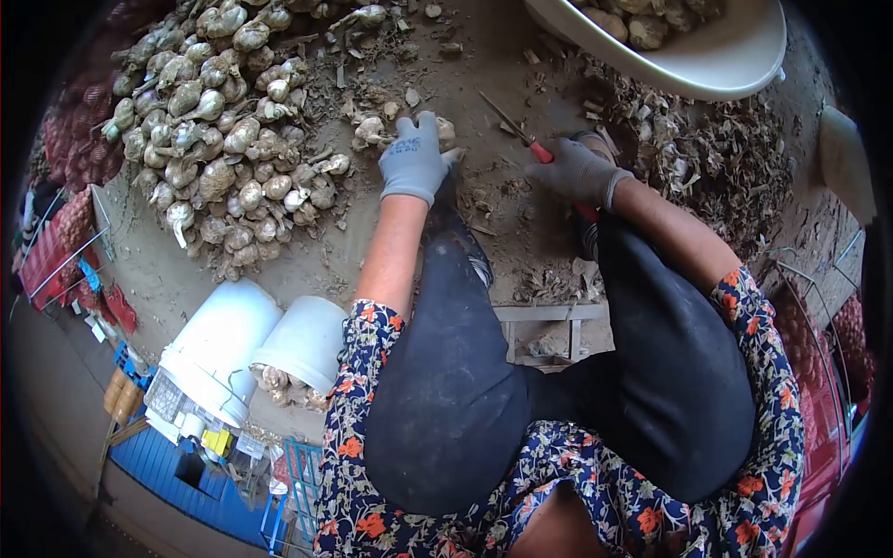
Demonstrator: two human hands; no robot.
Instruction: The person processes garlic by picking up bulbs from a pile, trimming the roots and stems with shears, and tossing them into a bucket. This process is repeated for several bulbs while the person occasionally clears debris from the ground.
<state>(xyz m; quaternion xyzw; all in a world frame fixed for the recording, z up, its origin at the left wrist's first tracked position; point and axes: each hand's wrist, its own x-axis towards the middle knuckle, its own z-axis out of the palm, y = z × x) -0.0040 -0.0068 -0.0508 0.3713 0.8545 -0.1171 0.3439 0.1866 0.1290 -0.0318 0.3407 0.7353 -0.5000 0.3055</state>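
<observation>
My left hand (410, 163), in a grey glove, is low over the dirt floor with its fingers curled around a garlic bulb (446, 131), partly hidden by the glove. Just left of its fingertips lie a few more garlic bulbs (371, 131). In my right hand (579, 173), also gloved, are red-handled shears (540, 152). Their long thin blade points up and to the left, away from my body; the palm hides part of the handles. A large heap of garlic bulbs (219, 177) with dirty skins spreads to the left.
A white basin (688, 79) with garlic in it stands at the upper right. Below it lie dry trimmings (688, 177). Two white buckets (223, 349) (302, 344) lie tipped at the lower left, garlic at one mouth. Red mesh sacks (84, 139) line the sides.
</observation>
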